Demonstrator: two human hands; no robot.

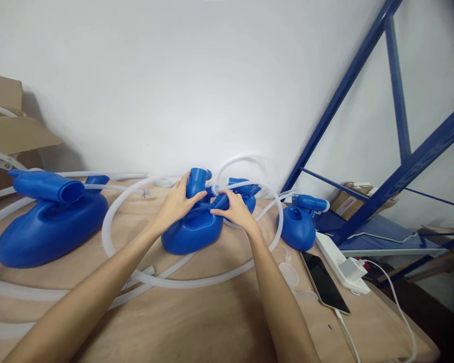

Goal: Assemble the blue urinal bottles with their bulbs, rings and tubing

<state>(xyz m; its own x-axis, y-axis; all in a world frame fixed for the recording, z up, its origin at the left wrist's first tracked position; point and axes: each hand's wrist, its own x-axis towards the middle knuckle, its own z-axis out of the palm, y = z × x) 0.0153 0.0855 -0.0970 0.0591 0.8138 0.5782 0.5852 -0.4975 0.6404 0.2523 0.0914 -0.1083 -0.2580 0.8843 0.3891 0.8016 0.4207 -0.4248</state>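
Note:
A blue plastic vessel with an upright spout stands at the middle of the brown table. My left hand is wrapped round its spout. My right hand pinches the vessel's side nozzle, where a clear white tube joins it. The tube loops wide around the vessel and over the tabletop.
A larger blue vessel lies at the left, a smaller one at the right, another behind. A phone, power strip with charger and cable sit at the right edge. Blue shelving frame right; cardboard box left.

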